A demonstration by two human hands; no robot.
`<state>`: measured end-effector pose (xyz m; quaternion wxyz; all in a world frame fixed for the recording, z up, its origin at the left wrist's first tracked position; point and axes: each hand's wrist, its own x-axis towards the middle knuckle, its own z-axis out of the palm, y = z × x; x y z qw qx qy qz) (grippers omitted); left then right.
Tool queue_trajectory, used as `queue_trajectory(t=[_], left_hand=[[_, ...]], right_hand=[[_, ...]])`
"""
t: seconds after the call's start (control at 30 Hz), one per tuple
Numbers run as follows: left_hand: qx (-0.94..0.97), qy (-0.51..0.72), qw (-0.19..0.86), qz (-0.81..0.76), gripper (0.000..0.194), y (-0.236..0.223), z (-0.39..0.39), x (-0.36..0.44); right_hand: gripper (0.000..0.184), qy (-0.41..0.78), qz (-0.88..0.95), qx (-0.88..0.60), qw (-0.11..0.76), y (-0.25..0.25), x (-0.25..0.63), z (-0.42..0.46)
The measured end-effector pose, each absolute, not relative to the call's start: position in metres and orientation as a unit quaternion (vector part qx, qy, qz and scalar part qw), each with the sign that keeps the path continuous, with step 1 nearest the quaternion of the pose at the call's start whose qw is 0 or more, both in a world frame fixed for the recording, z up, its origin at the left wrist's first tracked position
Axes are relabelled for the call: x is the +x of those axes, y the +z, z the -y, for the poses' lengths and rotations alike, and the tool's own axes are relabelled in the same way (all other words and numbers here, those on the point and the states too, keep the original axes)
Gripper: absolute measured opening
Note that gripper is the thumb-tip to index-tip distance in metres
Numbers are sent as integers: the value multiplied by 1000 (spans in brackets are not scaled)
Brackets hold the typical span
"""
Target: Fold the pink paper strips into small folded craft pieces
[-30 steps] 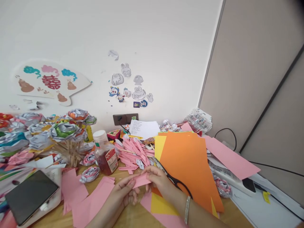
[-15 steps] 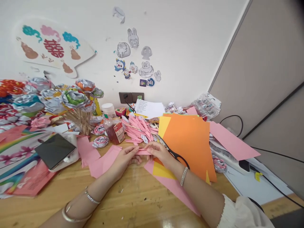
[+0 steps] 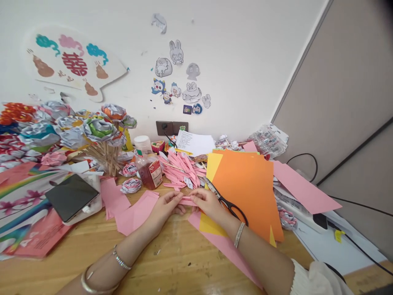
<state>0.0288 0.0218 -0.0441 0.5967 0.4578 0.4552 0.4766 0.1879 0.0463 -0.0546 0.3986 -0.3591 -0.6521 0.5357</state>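
Note:
Between my two hands is a narrow folded strip of pink paper [image 3: 186,200], held level above the wooden table [image 3: 172,262]. My left hand [image 3: 167,206] pinches its left end between thumb and fingers. At the other end, my right hand [image 3: 206,203] pinches it the same way; some fingers of both hands are hidden behind the strip. Just beyond lies a heap of folded pink paper strips [image 3: 181,168]. Pink paper sheets [image 3: 139,213] rest left of my left hand. Black-handled scissors [image 3: 229,205] lie on orange paper [image 3: 245,184] beside my right hand.
Paper flowers on sticks [image 3: 100,131] stand at the back left, near a bottle of red liquid [image 3: 150,172]. A dark phone [image 3: 72,196] lies at left. On the right are a power strip [image 3: 303,209] with cables and a long pink sheet [image 3: 307,186].
Both hands keep their pinch on the pink strip, with the fingers shifted slightly. The whole view has moved a little, so everything appears slightly lower and to the right.

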Motion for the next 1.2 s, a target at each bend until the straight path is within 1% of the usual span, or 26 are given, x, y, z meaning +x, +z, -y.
queue_trajectory(t=[0.23,0.43,0.7,1.2], left_hand=[[462,463,600,-460,26,-39,-19,29],[466,473,579,-473,24,-41,-19,30],[473,466,580,-473,24,-44,-20,29],[459,469,586,-476,22,-44,-20,30]], right_hand=[[17,451,690,-376,424,-59,191,-47],[18,509,667,-356,412,-54,191,-47],[13,458,692,-386,402,-61,191,-52],[13,517,657,-374,401,-63,192,-53]])
